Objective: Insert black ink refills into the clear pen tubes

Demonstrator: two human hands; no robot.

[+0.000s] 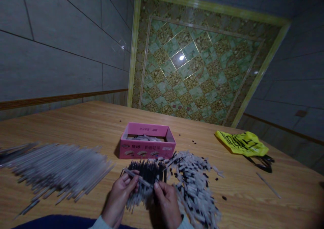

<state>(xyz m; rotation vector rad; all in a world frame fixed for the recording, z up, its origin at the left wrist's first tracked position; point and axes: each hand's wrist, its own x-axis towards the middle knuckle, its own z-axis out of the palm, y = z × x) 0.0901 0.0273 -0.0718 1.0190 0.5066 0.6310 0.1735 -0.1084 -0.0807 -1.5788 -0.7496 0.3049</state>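
On the wooden bench (243, 205), the left hand (123, 190) pinches a slim tube (144, 182) above a dark bundle (148, 170); the right hand's (167, 197) grip is unclear. Work seems midway: pieces (145, 138) partly fill the pink box (149, 153); a tube heap (60, 168) and mixed heap (196, 185) lie outside.

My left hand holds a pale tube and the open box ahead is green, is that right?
Not green: the head view shows the open box ahead is pink. Your left hand does hold a pale tube.
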